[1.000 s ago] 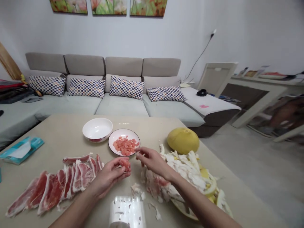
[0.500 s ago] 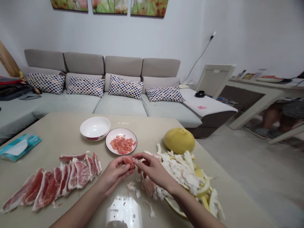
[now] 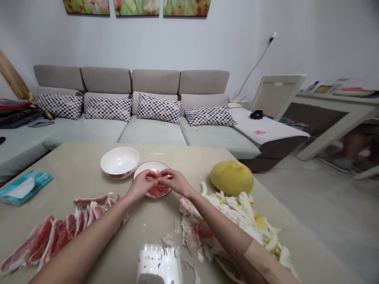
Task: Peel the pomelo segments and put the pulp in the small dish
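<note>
My left hand and my right hand meet over a dark-rimmed white plate. The fingers of both are closed in a pinch on a small piece of red pomelo pulp, mostly hidden by the fingertips. Loose pulp bits lie on the plate below them. Left of my left forearm stretches a row of pomelo segments, still in pale membrane and partly covered by the arm. Under and beside my right forearm spreads a heap of white pith and peel.
A white bowl stands just left of the plate. A whole yellow pomelo sits behind the peel heap. The blue tissue pack lies at the table's left edge. Beyond the table runs a grey sofa; a person's legs show far right.
Both hands have moved forward from the table's near side to above the plate, carrying the pomelo pulp. My left forearm now covers part of the row of segments.
</note>
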Motion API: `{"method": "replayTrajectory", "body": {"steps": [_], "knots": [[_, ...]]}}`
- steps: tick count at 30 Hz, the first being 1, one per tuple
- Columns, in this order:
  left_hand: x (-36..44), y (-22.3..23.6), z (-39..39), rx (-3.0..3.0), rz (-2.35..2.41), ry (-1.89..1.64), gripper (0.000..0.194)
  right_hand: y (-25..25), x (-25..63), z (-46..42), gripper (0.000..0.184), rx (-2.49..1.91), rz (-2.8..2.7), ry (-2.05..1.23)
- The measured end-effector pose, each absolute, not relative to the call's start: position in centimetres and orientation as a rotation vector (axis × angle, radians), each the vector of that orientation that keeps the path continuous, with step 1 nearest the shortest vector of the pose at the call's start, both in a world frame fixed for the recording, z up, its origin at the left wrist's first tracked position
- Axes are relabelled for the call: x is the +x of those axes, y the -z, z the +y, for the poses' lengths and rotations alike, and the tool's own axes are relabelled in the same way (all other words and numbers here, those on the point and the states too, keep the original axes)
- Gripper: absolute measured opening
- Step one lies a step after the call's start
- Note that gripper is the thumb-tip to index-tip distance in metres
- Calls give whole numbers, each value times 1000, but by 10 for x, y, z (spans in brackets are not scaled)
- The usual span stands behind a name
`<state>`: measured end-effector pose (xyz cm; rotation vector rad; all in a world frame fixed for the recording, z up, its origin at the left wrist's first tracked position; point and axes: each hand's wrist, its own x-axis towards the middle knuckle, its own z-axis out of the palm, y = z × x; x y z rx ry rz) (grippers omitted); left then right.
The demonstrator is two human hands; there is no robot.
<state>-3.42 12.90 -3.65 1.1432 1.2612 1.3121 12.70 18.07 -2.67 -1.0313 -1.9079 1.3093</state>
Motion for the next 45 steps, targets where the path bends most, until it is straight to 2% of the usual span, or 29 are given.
{"method": "replayTrajectory", "body": {"steps": [12,19,26,30,36,45], "knots": [[-42,36,124,959,1040,-1218,37,33,133,178,37,-960,-1637,-1652],[-38,34,121,810,1001,-1278,42,32,131,172,35,-891,-1508,-1674],[-34,28,119,757,1011,-1359,29,32,125,166,33,-846,-1433,-1640],[-34,37,121,631,977,-1447,24,42,119,163,36,-835,-1281,-1569],[-44,51,127,436,907,-1535,6,51,120,165,38,-831,-1081,-1561],[-45,43,123,495,820,-1430,20,39,118,162,41,-937,-1247,-1722]]}}
